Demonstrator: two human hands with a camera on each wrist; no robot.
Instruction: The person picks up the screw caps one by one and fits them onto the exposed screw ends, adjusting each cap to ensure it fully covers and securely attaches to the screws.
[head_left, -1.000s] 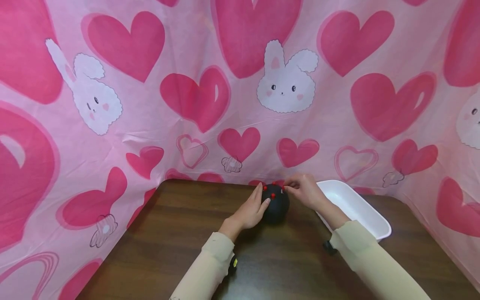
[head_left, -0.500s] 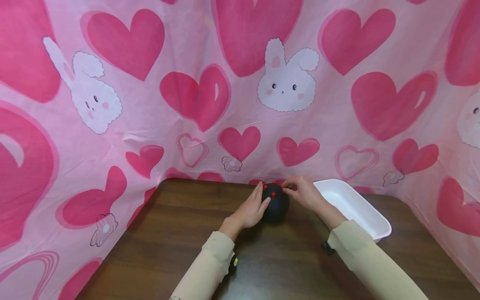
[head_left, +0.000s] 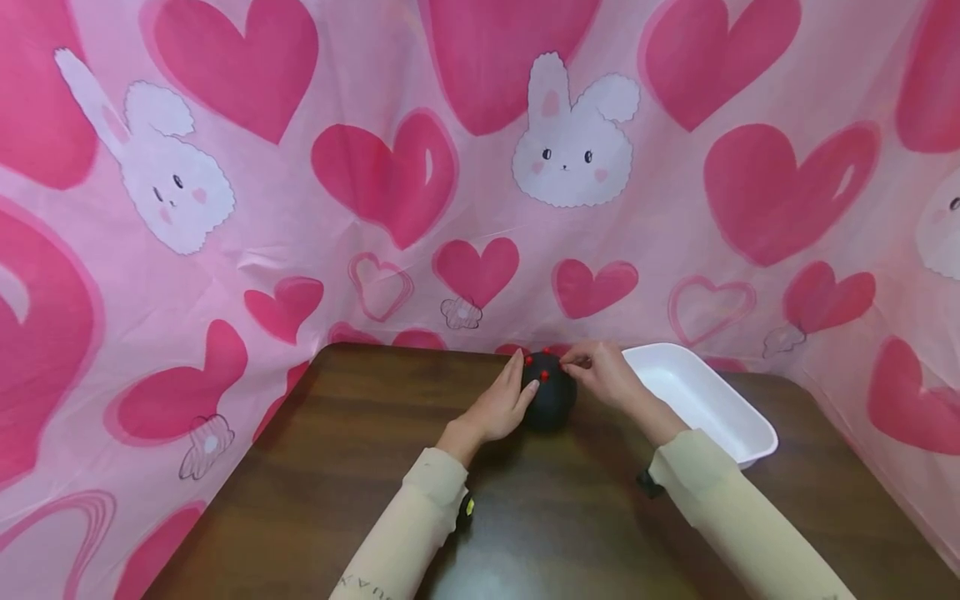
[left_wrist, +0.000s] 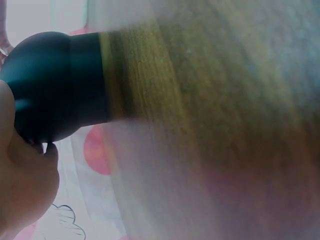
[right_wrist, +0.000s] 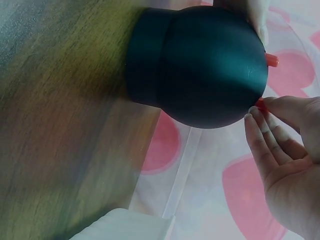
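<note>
A dark, round-topped ball on a short cylindrical base (head_left: pixel 553 410) stands near the table's far edge, with several short red pegs (head_left: pixel 544 376) sticking out of its upper part. My left hand (head_left: pixel 497 406) rests along its left side, fingers extended and thumb on the front. At the upper right of the dome, my right hand (head_left: pixel 606 375) pinches a red peg (right_wrist: pixel 261 104) between thumb and fingertips, right at the surface. Another red peg (right_wrist: pixel 271 60) projects beside it in the right wrist view. The left wrist view shows the smooth side of the dome (left_wrist: pixel 47 85); its pegs are hidden there.
A white rectangular tray (head_left: pixel 759 442) lies on the brown wooden table (head_left: pixel 360 450), to the right and partly behind my right forearm. Pink cloth (head_left: pixel 420 67) with hearts and rabbits hangs close behind the table and along both sides.
My right fingertips have shifted slightly left, in against the dome with the peg. My left hand keeps its place. The whole head view has tipped down a little.
</note>
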